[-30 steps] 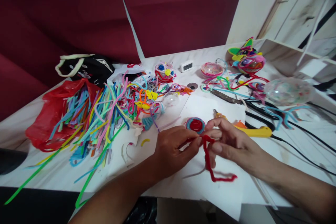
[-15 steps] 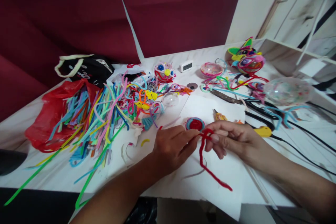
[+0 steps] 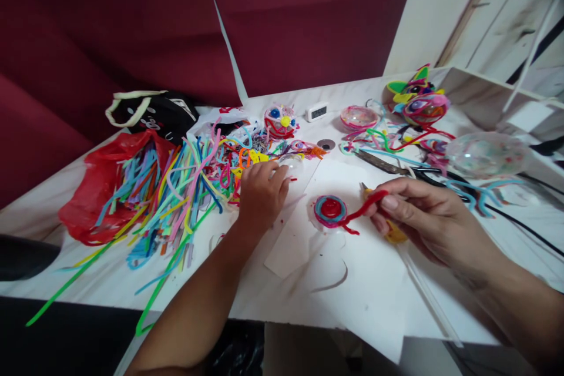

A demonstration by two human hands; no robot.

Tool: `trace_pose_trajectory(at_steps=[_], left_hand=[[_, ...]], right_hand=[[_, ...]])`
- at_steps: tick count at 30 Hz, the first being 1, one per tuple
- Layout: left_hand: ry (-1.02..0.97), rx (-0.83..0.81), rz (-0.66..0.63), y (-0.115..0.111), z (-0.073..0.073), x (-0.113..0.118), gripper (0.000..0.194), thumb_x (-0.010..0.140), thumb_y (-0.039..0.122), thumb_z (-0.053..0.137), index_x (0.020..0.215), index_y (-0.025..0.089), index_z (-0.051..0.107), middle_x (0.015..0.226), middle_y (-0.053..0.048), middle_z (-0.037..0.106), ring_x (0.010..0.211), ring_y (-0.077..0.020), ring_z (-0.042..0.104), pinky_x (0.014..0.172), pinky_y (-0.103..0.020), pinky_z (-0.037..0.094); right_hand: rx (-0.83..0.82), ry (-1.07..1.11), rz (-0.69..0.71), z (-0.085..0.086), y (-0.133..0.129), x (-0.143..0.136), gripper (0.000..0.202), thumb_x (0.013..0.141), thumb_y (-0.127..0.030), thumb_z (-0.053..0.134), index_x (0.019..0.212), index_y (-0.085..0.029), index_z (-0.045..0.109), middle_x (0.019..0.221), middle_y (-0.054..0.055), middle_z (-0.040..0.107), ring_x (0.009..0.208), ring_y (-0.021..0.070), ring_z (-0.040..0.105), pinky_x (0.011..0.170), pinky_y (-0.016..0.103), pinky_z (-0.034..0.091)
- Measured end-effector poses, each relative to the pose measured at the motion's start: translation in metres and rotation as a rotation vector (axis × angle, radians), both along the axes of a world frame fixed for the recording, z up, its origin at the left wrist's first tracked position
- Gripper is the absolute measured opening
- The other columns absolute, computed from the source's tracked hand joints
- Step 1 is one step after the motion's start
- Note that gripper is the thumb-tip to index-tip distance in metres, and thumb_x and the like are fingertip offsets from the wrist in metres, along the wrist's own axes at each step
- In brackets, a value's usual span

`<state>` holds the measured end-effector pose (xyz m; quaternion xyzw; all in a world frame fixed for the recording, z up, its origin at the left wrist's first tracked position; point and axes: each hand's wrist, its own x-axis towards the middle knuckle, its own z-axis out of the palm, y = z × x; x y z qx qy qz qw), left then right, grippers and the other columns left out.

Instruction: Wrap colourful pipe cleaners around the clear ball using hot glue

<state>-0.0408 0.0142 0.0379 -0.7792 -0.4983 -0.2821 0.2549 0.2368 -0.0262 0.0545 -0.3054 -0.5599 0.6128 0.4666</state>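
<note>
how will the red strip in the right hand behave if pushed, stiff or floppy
The red strip probably bends easily but keeps its shape, since it shows a sharp kink near its far end. It is likely very light, looking thin beside the right hand. Its fuzzy-looking surface suggests it won't be slippery.

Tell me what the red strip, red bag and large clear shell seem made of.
Red strip: probably chenille on wire; matte, fuzzy-looking, bent.
Red bag: likely thin plastic film; crumpled, slight sheen.
Clear shell: plastic or glass, can't tell which; see-through, glossy.
</note>
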Motion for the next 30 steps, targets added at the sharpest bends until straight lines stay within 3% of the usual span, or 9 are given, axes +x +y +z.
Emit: trace_pose_trajectory(at_steps=[3, 5, 7, 10, 14, 18, 24, 27, 30], left_hand=[[-0.264, -0.039, -0.227, -0.020, 0.008, 0.015, 0.017, 0.094, 0.026, 0.059, 0.102, 0.016, 0.071, 0.096, -0.010, 0.072, 0.090, -0.0222, 0.065, 0.082, -0.037, 0.050], [-0.524, -0.324, -0.464, -0.040, 0.013, 0.030, 0.017, 0.097, 0.024, 0.054, 0.103, 0.017, 0.068, 0.091, -0.006, 0.073, 0.078, -0.0146, 0.066, 0.069, -0.026, 0.051], [-0.626, -0.621, -0.653, -0.057, 0.016, 0.042, 0.023, 0.096, 0.032, 0.058, 0.112, 0.017, 0.065, 0.094, -0.007, 0.074, 0.069, -0.0120, 0.064, 0.058, -0.022, 0.049], [-0.611, -0.771, -0.783, -0.069, 0.018, 0.050, 0.023, 0.095, 0.034, 0.060, 0.104, 0.015, 0.068, 0.091, -0.009, 0.074, 0.078, -0.0158, 0.067, 0.070, -0.026, 0.053], [-0.575, -0.846, -0.812, -0.069, 0.021, 0.048, 0.031, 0.101, 0.030, 0.049, 0.085, 0.015, 0.071, 0.074, -0.006, 0.071, 0.070, -0.0141, 0.064, 0.071, -0.026, 0.051], [-0.572, -0.944, -0.799, -0.070, 0.026, 0.044, 0.033, 0.102, 0.032, 0.048, 0.094, 0.013, 0.073, 0.072, -0.004, 0.072, 0.058, -0.0102, 0.059, 0.057, -0.020, 0.045], [-0.528, -1.011, -0.841, -0.072, 0.029, 0.044, 0.032, 0.101, 0.030, 0.048, 0.097, 0.012, 0.074, 0.073, -0.006, 0.073, 0.059, -0.0107, 0.061, 0.057, -0.019, 0.045], [-0.514, -0.994, -0.861, -0.071, 0.029, 0.042, 0.027, 0.100, 0.026, 0.051, 0.099, 0.011, 0.074, 0.077, -0.008, 0.075, 0.063, -0.0123, 0.066, 0.060, -0.019, 0.048], [-0.459, -0.995, -0.880, -0.070, 0.029, 0.040, 0.022, 0.098, 0.022, 0.054, 0.103, 0.012, 0.072, 0.081, -0.009, 0.077, 0.069, -0.0137, 0.070, 0.064, -0.020, 0.051]], right_hand=[[0.034, -0.012, 0.019, -0.001, -0.002, -0.001, 0.008, 0.091, -0.028, 0.071, 0.093, -0.023, 0.076, 0.071, 0.002, 0.069, 0.064, 0.0114, 0.062, 0.061, 0.023, 0.050], [0.077, -0.022, 0.039, 0.000, -0.004, -0.002, 0.008, 0.091, -0.027, 0.071, 0.094, -0.024, 0.077, 0.073, 0.002, 0.070, 0.065, 0.0118, 0.063, 0.061, 0.023, 0.052], [0.130, -0.041, 0.055, 0.002, -0.007, -0.005, 0.008, 0.090, -0.026, 0.071, 0.094, -0.025, 0.078, 0.074, 0.002, 0.071, 0.064, 0.0121, 0.064, 0.058, 0.023, 0.052], [0.185, -0.082, 0.061, 0.008, -0.011, -0.007, 0.007, 0.088, -0.025, 0.073, 0.092, -0.027, 0.079, 0.073, 0.002, 0.071, 0.063, 0.0121, 0.065, 0.055, 0.022, 0.052], [0.160, -0.164, 0.080, 0.014, -0.009, -0.001, 0.007, 0.086, -0.030, 0.076, 0.081, -0.024, 0.078, 0.066, 0.001, 0.069, 0.056, 0.0111, 0.062, 0.051, 0.020, 0.050], [0.131, -0.209, 0.198, 0.014, -0.003, 0.010, 0.018, 0.085, -0.038, 0.076, 0.078, -0.021, 0.075, 0.060, 0.001, 0.065, 0.053, 0.0112, 0.058, 0.048, 0.021, 0.047], [0.124, -0.297, 0.470, 0.019, 0.003, 0.021, 0.039, 0.094, -0.050, 0.059, 0.080, -0.018, 0.077, 0.057, 0.001, 0.058, 0.051, 0.0115, 0.050, 0.048, 0.025, 0.038], [0.207, -0.417, 0.572, 0.029, 0.001, 0.025, 0.035, 0.094, -0.045, 0.060, 0.080, -0.019, 0.078, 0.061, 0.002, 0.059, 0.056, 0.0128, 0.052, 0.051, 0.026, 0.037], [0.277, -0.584, 0.563, 0.036, -0.002, 0.034, 0.028, 0.094, -0.037, 0.060, 0.077, -0.021, 0.075, 0.062, 0.002, 0.061, 0.057, 0.0132, 0.053, 0.052, 0.026, 0.038]])
